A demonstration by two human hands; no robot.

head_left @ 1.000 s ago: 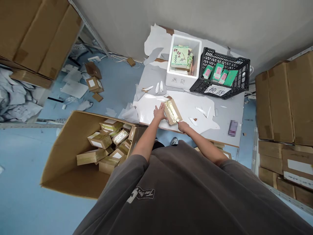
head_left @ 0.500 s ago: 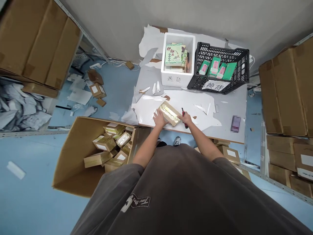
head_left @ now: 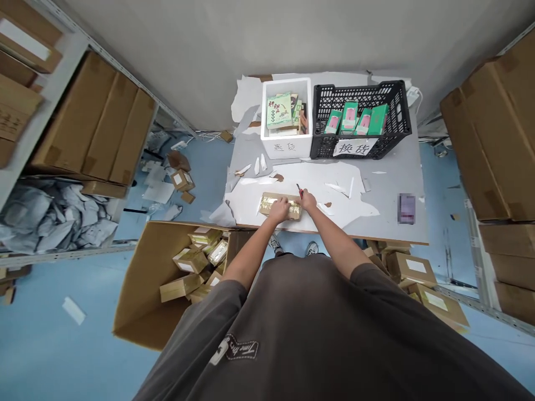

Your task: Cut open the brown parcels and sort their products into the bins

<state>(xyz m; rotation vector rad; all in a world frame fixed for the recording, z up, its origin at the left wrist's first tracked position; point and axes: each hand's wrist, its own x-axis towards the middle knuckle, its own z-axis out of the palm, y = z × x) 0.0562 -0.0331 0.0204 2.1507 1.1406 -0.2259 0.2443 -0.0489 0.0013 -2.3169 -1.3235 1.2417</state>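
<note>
A small cardboard box point(head_left: 267, 203) wrapped in shiny tape lies flat near the table's front edge. My left hand point(head_left: 280, 210) grips it from above, fingers bent over its top. Just to the right, my right hand point(head_left: 309, 201) is closed round a red and black utility knife point(head_left: 300, 191). The knife points up and away from me, close to the box's right end; whether the blade touches the box I cannot tell. Torn white paper point(head_left: 346, 209) covers the tabletop under the box.
A white foam bin point(head_left: 286, 147) with small cartons and a black crate point(head_left: 363, 147) with green boxes stand at the table's back. A large open carton point(head_left: 137, 289) of parcels is at my left. Shelves with brown boxes point(head_left: 480, 139) flank both sides. A blurred purple item point(head_left: 406, 209) lies right.
The box has turned to lie nearly level with the table edge. My left hand has moved onto its top, and the knife in my right hand now points forward. The view has shifted.
</note>
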